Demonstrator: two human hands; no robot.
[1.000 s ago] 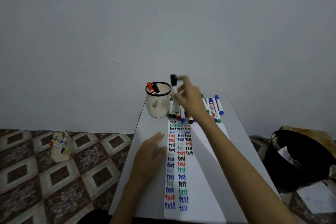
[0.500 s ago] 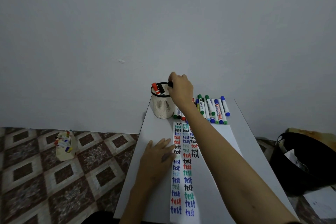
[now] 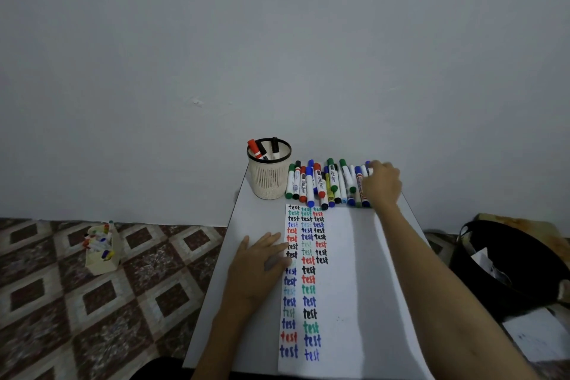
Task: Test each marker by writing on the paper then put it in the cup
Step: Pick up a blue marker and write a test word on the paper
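here, label by label:
right hand [image 3: 382,184]: stretched to the far right end of the marker row [image 3: 327,185], fingers curled down onto the last blue-capped marker [image 3: 367,167]; whether it is actually gripped, i cannot tell.
left hand [image 3: 262,265]: flat and spread, palm down, holding nothing, fingertips on the left edge of the paper [image 3: 342,287].
paper: between the two hands on the tabletop [image 3: 246,219], with columns of coloured "test" words.
cup [image 3: 269,168]: beyond the left hand, just left of the marker row, with a red marker and black markers standing inside.
floor box [image 3: 101,251]: well left of the left hand, holding more markers.
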